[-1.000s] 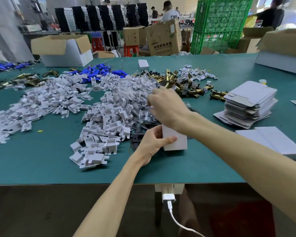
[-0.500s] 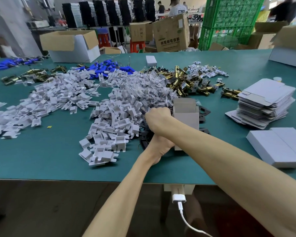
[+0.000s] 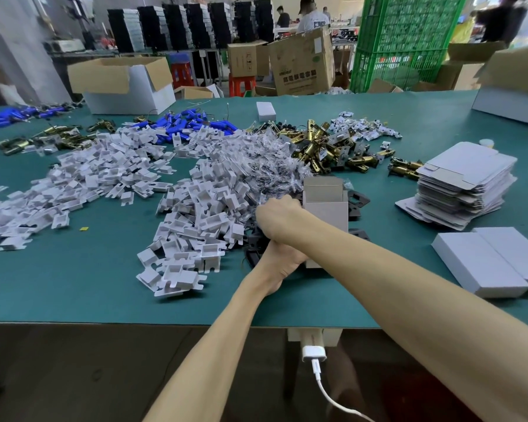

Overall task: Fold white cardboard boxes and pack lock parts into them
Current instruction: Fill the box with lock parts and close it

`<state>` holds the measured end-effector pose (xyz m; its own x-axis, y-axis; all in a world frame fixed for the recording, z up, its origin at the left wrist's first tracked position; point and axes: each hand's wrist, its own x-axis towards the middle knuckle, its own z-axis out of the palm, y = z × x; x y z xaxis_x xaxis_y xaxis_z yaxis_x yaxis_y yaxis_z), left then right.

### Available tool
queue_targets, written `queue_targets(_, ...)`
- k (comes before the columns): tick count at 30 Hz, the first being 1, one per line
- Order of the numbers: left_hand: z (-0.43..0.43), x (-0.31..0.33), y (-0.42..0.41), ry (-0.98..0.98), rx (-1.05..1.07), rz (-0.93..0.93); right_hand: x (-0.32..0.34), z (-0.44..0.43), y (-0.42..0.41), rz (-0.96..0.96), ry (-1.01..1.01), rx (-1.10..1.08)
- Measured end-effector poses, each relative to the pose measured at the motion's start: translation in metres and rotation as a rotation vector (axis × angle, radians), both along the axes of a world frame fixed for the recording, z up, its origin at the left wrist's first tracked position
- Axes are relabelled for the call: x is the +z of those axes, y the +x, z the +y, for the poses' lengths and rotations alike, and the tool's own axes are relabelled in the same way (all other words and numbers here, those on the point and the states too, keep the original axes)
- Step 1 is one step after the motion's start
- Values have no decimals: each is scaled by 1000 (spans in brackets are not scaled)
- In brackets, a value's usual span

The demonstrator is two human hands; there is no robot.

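Because the white cardboard box (image 3: 326, 214) stands on its near end on the green table (image 3: 104, 287), its long axis runs from the person's side up and away. Its open mouth is at the far end, with the flap (image 3: 323, 184) raised behind it. The left hand (image 3: 282, 261) grips the box low down at the near left corner, fingers wrapped against the card, though the right forearm crosses over it and hides part of the hold. The right hand (image 3: 279, 217) sits just left of the box's upper half, touching or almost touching its side wall. Its fingers are curled into a fist with the knuckles toward the camera, and I cannot tell whether it holds a part or nothing. That hand is plainly the nearer one to the mouth, which lies to its right and a little beyond it. The bagged parts (image 3: 265, 166) lie just beyond the fist, the black plates (image 3: 356, 197) touch the box's far right side, and the brass latches (image 3: 323, 149) are farther back. Judging from this, the coming move is a short carry rightward and over the lip, then down along the long axis while the left hand steadies the base.
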<state>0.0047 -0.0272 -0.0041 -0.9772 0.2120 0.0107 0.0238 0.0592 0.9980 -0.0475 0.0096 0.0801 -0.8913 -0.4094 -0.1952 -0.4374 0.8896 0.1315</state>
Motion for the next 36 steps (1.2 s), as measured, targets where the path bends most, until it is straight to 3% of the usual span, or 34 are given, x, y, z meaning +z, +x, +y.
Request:
queue_targets(7, -1, -3, -1, -48, 23, 12, 0, 1, 2, -58, -101, -31)
queue_targets(17, 2, 5, 4, -94, 5, 25, -1, -7, 4, -51, 23, -82)
queue_targets(24, 2, 5, 4, -83, 10, -5, 0, -7, 6, 48, 30, -32)
queue_targets(36, 1, 6, 1, -35, 10, 28, 8, 11, 12, 235, -161, 52)
